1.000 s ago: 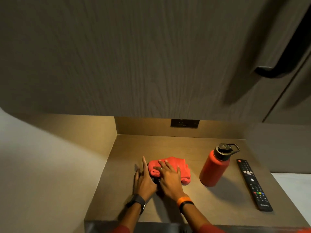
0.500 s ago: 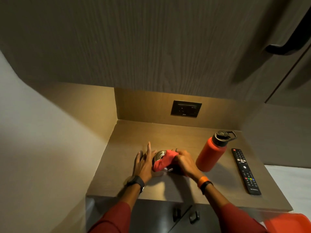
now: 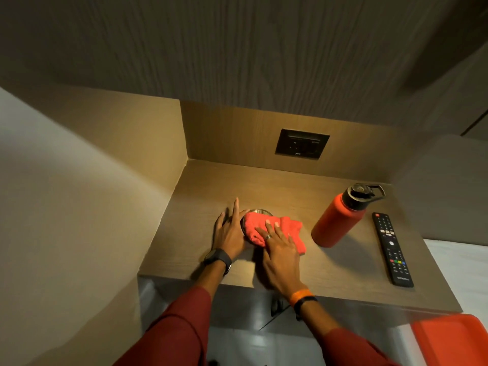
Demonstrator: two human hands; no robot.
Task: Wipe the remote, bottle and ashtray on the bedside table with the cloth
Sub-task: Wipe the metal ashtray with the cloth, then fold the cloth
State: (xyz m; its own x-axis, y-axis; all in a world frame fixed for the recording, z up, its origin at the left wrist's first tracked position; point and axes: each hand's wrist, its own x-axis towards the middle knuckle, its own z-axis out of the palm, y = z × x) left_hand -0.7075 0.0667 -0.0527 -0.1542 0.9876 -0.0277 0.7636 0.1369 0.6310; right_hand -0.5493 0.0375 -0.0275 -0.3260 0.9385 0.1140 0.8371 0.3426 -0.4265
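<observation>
A round metal ashtray point(image 3: 260, 211) sits on the wooden bedside table point(image 3: 330, 270), mostly covered by the red cloth point(image 3: 287, 228). My right hand point(image 3: 277, 249) lies flat on the cloth, pressing it onto the ashtray. My left hand point(image 3: 229, 231) rests flat against the ashtray's left side, fingers extended. An orange bottle point(image 3: 340, 217) with a black lid stands to the right. A black remote point(image 3: 392, 248) lies flat further right, near the table's right edge.
A dark wall socket point(image 3: 301, 143) is set in the back panel. A wooden side panel point(image 3: 148, 143) bounds the table on the left. An orange object point(image 3: 451, 339) shows at the bottom right corner. A dark overhead panel hangs above.
My right hand has gone from gripping the bunched cloth on the ashtray to pressing flat on the spread cloth. The left hand stays beside the ashtray. The camera view has shifted downward.
</observation>
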